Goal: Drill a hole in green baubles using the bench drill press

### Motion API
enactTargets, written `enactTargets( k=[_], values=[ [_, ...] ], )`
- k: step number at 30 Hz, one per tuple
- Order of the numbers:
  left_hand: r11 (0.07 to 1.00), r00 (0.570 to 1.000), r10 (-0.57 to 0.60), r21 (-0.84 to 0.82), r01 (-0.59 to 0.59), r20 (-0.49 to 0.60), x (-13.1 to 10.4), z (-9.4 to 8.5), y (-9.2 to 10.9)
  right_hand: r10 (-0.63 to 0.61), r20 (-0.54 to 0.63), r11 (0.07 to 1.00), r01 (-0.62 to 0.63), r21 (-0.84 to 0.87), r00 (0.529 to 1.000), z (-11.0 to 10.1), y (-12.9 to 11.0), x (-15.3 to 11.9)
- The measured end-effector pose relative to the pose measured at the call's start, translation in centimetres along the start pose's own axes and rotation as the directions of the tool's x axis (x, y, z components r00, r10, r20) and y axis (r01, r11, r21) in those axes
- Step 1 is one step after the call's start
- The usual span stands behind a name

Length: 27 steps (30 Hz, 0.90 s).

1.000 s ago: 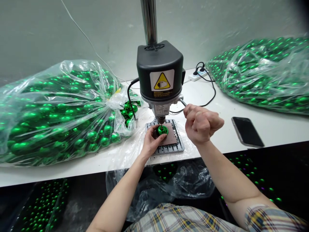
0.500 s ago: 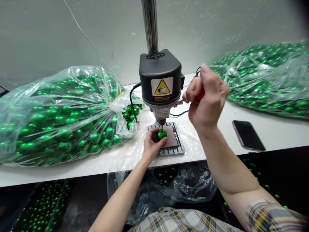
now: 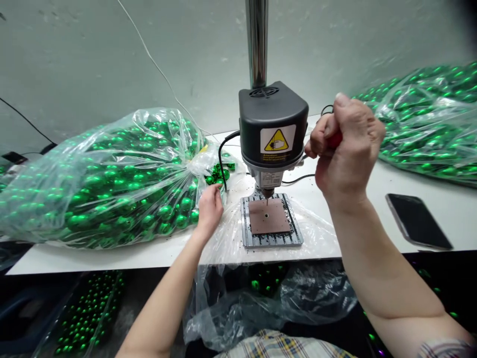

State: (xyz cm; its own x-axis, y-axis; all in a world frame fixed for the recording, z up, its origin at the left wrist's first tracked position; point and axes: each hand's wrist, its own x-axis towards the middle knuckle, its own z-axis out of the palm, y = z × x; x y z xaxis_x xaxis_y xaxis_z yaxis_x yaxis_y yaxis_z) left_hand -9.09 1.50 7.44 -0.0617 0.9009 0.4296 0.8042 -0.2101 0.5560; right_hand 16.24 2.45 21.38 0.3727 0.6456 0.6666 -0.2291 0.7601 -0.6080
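Observation:
My right hand point(image 3: 350, 146) is wrapped round the red knob point(image 3: 334, 139) of the drill press's feed lever. The black drill press point(image 3: 274, 127) hangs on a chrome column, its thin bit point(image 3: 267, 202) pointing down. Under the bit, a brownish square board point(image 3: 274, 223) with a small hole lies on the slotted grey base plate point(image 3: 250, 239). To the left, my left hand point(image 3: 210, 209) has its fingers stretched toward shiny green balls point(image 3: 219, 174) at the mouth of a clear plastic bag point(image 3: 149, 164). No ball shows in it; its fingertips are partly hidden.
Another bag of green balls point(image 3: 428, 129) stands at the right rear. A phone point(image 3: 419, 221) lies on the white table point(image 3: 149, 258) to the right. Below the table's front edge hangs a clear plastic bag point(image 3: 316, 293) with green balls. A black cable point(image 3: 222, 149) loops beside the drill.
My left hand has left the board and moved left to the bag's mouth. The green ball it held under the bit is gone from the board. My right hand stays on the knob.

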Motion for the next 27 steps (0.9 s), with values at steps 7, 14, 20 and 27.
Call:
enactTargets(
  k=[7, 14, 20, 27],
  values=[
    [0.961, 0.886, -0.12, 0.276, -0.009, 0.448, 10.8, 2.9, -3.1, 0.005, 0.015, 0.999, -0.005, 0.042, 1.0, 0.1, -0.2, -0.1],
    [0.966, 0.933, -0.145, 0.251, 0.061, 0.33, 9.7, 2.0, -3.3, -0.045, 0.02, 0.998, 0.044, 0.045, 0.999, 0.0, 0.3, 0.1],
    [0.583, 0.951, -0.26, -0.757, 0.295, 0.17, 2.7, -2.4, -0.5, -0.017, 0.015, 0.997, 0.016, 0.07, 1.0, 0.0, 0.3, 0.1],
    [0.183, 0.863, -0.269, -0.857, 0.482, 0.428, -4.2, 0.2, 4.1, -0.038, -0.01, 0.995, 0.038, 0.093, 0.999, 0.2, 0.4, 0.1]
  ],
)
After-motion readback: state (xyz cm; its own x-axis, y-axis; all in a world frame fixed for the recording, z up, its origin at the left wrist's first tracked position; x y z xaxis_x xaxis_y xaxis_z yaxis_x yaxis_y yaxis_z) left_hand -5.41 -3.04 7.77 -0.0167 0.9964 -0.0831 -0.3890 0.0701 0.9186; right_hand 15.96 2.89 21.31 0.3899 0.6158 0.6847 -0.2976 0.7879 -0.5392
